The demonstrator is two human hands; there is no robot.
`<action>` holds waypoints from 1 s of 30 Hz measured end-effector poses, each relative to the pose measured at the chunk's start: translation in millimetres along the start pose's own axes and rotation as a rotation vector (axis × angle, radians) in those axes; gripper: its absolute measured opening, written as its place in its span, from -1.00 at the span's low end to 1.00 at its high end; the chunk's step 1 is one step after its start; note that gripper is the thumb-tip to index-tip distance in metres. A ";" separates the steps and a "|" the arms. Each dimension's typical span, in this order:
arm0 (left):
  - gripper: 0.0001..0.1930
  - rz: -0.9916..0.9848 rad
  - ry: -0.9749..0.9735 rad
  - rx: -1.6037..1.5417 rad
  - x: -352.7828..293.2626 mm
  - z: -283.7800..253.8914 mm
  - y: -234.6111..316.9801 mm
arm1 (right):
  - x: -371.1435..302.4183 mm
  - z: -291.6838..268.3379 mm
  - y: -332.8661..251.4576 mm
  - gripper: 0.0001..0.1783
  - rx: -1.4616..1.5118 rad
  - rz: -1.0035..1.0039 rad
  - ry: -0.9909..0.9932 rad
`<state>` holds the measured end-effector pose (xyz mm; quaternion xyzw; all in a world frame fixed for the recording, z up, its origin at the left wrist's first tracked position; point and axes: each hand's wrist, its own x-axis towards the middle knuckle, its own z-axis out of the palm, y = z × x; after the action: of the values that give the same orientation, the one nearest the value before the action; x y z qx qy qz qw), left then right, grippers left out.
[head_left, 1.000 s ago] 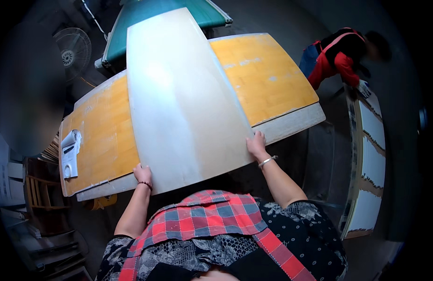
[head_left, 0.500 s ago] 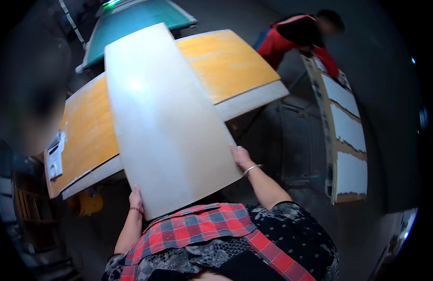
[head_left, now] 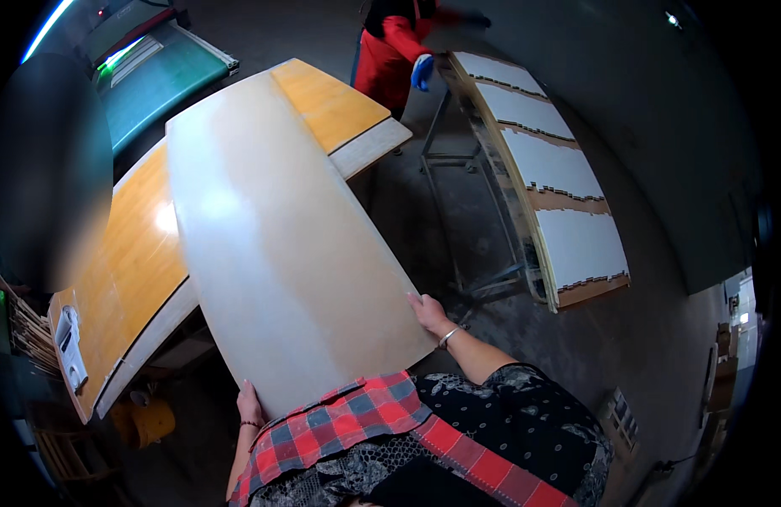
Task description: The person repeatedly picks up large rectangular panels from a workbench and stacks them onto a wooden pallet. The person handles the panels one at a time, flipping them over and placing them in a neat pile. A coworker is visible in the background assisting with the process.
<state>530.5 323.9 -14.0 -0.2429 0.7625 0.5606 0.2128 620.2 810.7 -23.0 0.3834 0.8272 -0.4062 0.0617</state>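
Note:
A large, pale, smooth board [head_left: 264, 237] slopes away from my waist, its far part lying across the yellow-topped table [head_left: 133, 262]. My left hand [head_left: 249, 404] grips its left edge near the close corner. On the opposite long edge, close to the near right corner, my right hand [head_left: 429, 316] is closed round the rim. The fingers of both hands are mostly hidden beneath the board. Its near edge comes up against my red checked apron [head_left: 357, 397].
A wheeled metal stand [head_left: 458, 160] at the right carries a long panel with white sheets [head_left: 538, 160]. Behind it stands a co-worker in red [head_left: 386, 63], wearing a blue glove [head_left: 422, 73]. A green conveyor [head_left: 166, 76] lies far left; papers [head_left: 69, 346] and a yellow bucket [head_left: 145, 421] sit left.
My view has turned rightward, so the stand and co-worker appear further left. The co-worker has straightened up from bending over the panel. Both my hands keep hold of the board.

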 end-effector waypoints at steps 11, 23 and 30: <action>-0.47 0.006 -0.229 0.083 87.2 42.6 86.8 | 12.6 2.6 35.0 -0.33 0.300 0.268 0.098; -0.43 -0.297 -0.828 -0.263 158.4 18.5 151.9 | -13.5 38.3 16.1 -0.32 0.314 0.343 0.271; -0.56 0.031 -0.473 0.011 159.3 11.3 168.3 | -14.1 53.1 -20.7 -0.32 0.058 0.280 0.402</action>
<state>302.5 356.4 14.2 -0.0919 0.6980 0.6009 0.3784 604.8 756.4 -39.4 0.5689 0.7496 -0.3329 -0.0595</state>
